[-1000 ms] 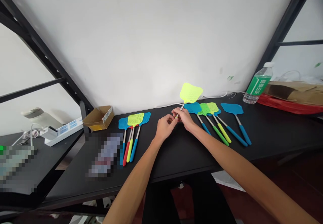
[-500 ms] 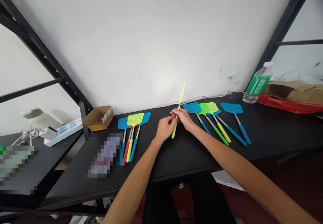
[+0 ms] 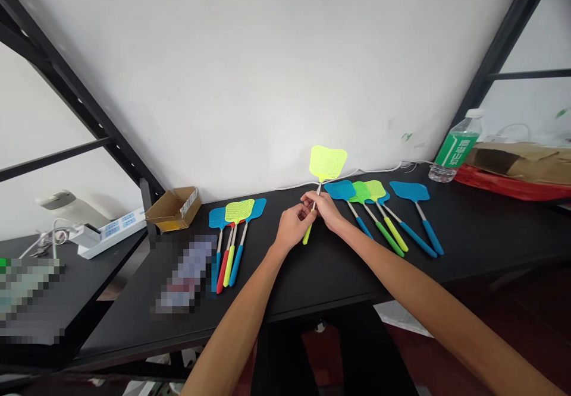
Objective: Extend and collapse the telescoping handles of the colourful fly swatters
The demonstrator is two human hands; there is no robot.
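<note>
Between my hands a yellow-green fly swatter (image 3: 328, 163) is held up above the black table, its perforated head facing me in front of the white wall. My left hand (image 3: 293, 225) is closed around its grip, near the top. Just above, my right hand (image 3: 325, 209) has its fingers closed at the metal shaft. To the right lies a group of swatters in blue, green and yellow, among them a green swatter (image 3: 379, 225) and a separate blue swatter (image 3: 410, 192). On the left lie several more, including a yellow swatter (image 3: 239, 211) and a red-handled one (image 3: 222, 274).
A small open cardboard box (image 3: 173, 209) sits at the table's back left, beside a white power strip (image 3: 118, 228). A blurred item (image 3: 187, 274) lies at the left. At the right stand a green-labelled bottle (image 3: 455, 146) and a red bag (image 3: 495, 183) under cardboard.
The held swatter has been turned about its shaft: its head was edge-on and now shows its broad face. Both hands stay in nearly the same place.
</note>
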